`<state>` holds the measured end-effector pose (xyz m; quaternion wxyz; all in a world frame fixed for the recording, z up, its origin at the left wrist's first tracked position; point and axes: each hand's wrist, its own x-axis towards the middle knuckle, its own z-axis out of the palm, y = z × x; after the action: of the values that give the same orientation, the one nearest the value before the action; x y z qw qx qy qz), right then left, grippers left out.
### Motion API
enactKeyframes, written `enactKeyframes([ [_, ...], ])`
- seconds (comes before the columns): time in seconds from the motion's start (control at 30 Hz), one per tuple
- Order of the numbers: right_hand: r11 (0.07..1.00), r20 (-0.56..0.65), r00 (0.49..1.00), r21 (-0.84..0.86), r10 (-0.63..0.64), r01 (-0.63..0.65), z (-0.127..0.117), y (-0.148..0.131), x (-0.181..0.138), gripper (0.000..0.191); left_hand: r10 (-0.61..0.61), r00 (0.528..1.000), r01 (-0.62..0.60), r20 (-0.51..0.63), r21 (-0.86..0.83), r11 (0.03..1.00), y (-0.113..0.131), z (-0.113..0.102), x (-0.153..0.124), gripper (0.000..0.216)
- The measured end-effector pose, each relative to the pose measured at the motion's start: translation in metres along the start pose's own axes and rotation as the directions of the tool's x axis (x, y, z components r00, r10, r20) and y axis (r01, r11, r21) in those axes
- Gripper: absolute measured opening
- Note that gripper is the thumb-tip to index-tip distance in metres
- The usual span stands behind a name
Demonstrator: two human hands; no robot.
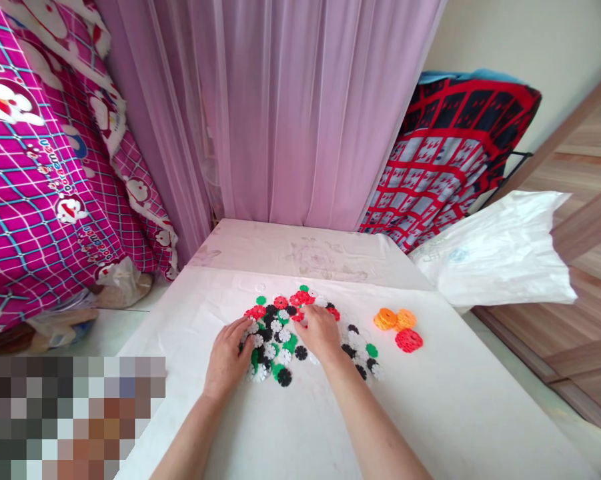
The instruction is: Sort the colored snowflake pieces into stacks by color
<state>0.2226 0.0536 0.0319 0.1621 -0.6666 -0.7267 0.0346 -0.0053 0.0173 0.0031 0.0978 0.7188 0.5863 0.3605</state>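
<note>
- Head view: notched discs [285, 335] spread across the frame's centre on the desk [280, 433].
- A wide sweep could knock the orange stack [386, 319], centre right.
- Discs lie mostly flat, round, without long axis.
- Left hand [230, 350], right hand [323, 330]: fingers loosely curled; whether either grip holds discs, I cannot tell.

Purple curtain [300, 120] hangs behind; white bag [505, 253] at right.

The table [285, 433] looks smooth and faintly glossy on its top. The discs upon it seem to be plastic [290, 344], rather matt. Behind the table, the curtain [300, 127] is thin cloth; right of the table, the bag [505, 257] seems crinkled plastic.
</note>
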Motion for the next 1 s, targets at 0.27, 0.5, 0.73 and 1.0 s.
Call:
enactKeyframes([
  [0.27, 0.996, 0.086, 0.993, 0.041, -0.078, 0.074, -0.001, -0.007, 0.017, 0.028, -0.021, 1.000, 0.021, 0.005, -0.010, 1.000, -0.001, 0.000, 0.000, 0.035],
  [0.5, 0.993, 0.087, 0.996, 0.112, -0.036, 0.027, 0.002, -0.001, 0.021, 0.039, -0.013, 1.000, 0.013, -0.003, -0.010, 1.000, -0.002, 0.001, 0.000, 0.035],
  [0.73, 0.970, 0.078, 0.993, 0.222, 0.084, -0.099, 0.001, 0.011, 0.023, 0.049, -0.012, 1.000, 0.012, -0.001, -0.012, 1.000, -0.002, 0.001, 0.001, 0.035],
  [1.0, 0.985, 0.098, 0.980, -0.010, 0.172, -0.171, -0.032, 0.029, 0.016, 0.050, -0.019, 1.000, 0.019, -0.001, -0.009, 1.000, -0.002, 0.002, 0.000, 0.036],
])
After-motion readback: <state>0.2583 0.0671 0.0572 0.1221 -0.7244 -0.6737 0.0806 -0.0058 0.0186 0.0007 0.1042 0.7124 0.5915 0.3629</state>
